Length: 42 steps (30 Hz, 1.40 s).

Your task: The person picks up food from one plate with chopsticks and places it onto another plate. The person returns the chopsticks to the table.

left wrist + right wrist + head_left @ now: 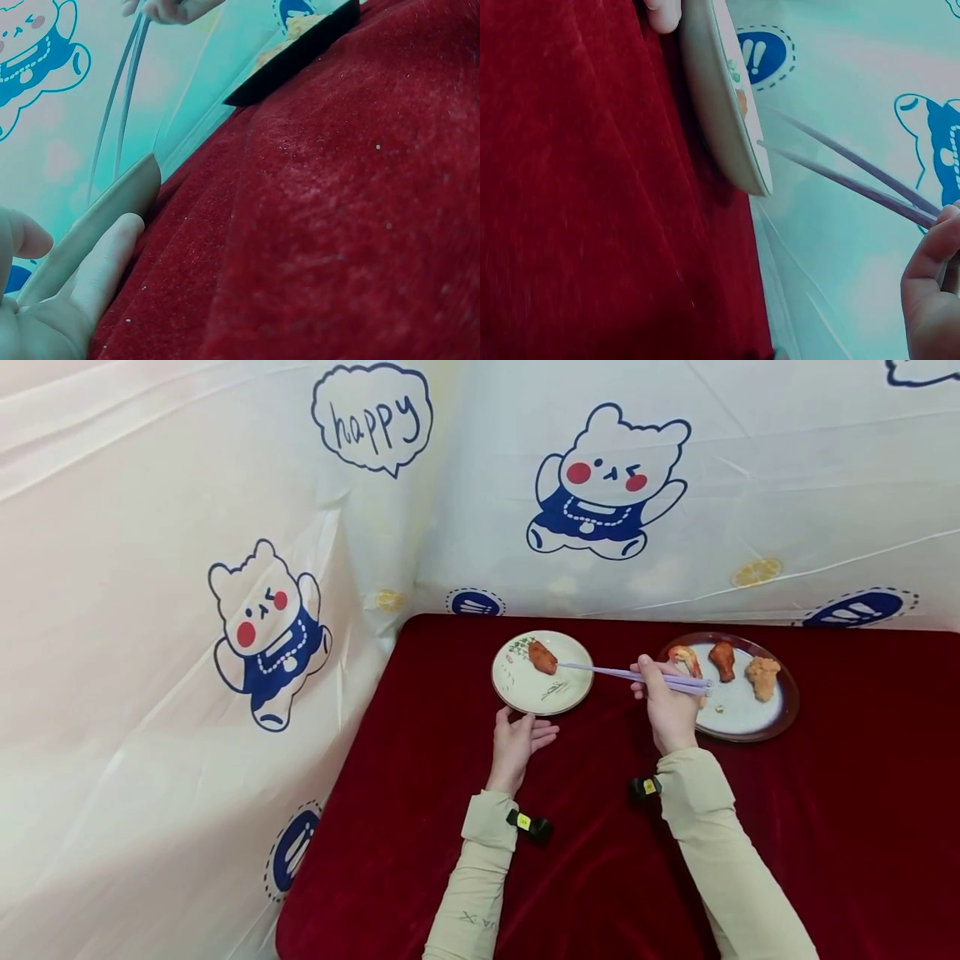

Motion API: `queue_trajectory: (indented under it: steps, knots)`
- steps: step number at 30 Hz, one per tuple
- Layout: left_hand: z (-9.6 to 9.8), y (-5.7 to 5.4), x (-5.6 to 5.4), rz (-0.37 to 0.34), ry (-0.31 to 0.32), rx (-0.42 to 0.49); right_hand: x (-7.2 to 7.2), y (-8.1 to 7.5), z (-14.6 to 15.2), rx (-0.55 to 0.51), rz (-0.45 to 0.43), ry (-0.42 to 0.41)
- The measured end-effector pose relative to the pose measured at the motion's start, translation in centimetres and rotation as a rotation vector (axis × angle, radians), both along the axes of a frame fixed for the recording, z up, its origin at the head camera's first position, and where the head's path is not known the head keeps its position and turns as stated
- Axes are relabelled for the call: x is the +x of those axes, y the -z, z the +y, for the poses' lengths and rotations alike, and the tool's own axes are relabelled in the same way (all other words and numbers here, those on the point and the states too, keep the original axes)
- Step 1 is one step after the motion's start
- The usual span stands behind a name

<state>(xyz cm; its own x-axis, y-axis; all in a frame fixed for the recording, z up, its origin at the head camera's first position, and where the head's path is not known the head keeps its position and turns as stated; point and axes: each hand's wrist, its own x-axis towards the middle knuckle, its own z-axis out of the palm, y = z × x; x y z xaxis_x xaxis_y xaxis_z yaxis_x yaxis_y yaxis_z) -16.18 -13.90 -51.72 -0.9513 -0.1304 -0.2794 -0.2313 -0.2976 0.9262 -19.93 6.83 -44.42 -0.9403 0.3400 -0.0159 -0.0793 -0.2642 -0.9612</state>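
Observation:
My right hand (pixel 670 710) holds a pair of lilac chopsticks (pixel 611 673), which point left over a white patterned plate (pixel 525 693). On that plate lies a reddish-brown chicken wing (pixel 543 657), and the chopstick tips reach its right edge in the head view. The right wrist view shows the two chopsticks (pixel 847 180) slightly spread above the plate's rim. At the plate's front edge is my left hand (pixel 513 747), palm side up with fingers loosely extended. In the left wrist view a finger (pixel 112 251) lies along the plate's outer side (pixel 120 199).
Behind my right hand stands a dark-rimmed oval plate (pixel 790 710) with a drumstick (pixel 722 660), a fried chicken piece (pixel 763 677) and a shrimp-like piece (pixel 682 653) partly hidden by the hand. A red cloth (pixel 585 860) covers the table. Printed white sheeting (pixel 480 510) hangs behind and at left.

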Motion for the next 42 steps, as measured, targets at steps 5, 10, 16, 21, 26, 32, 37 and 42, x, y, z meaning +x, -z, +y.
queue_trajectory:
  steps: [5, 10, 16, 21, 26, 32, 37, 42]
  knots:
    - [0.1, 0.1, 0.0, -0.005, 0.000, 0.005, -0.7, 0.4, -0.8, 0.008, -0.023, -0.008]
    - [0.1, 0.2, 0.1, -0.002, 0.004, -0.002, -1.3, 0.7, -1.5, 0.003, -0.053, 0.003]
    - [0.2, 0.0, 0.1, -0.003, 0.010, -0.003, -1.9, 1.2, -2.0, -0.031, -0.094, -0.003]
    - [0.2, -0.2, 0.0, 0.003, 0.010, -0.010, -2.4, 1.5, -2.5, -0.059, -0.103, -0.016]
    - [0.1, -0.3, 0.0, 0.008, 0.005, -0.011, -2.7, 1.4, -2.9, -0.098, -0.106, -0.013]
    - [0.0, -0.2, 0.0, 0.001, -0.003, -0.005, -2.9, 1.2, -3.4, -0.089, -0.097, -0.026]
    - [0.0, -0.1, -0.1, 0.009, -0.002, -0.001, -2.9, 1.1, -3.6, -0.013, -0.111, -0.050]
    - [0.0, 0.0, 0.0, 0.005, -0.002, 0.007, -2.6, 0.9, -3.7, 0.149, -0.110, -0.110]
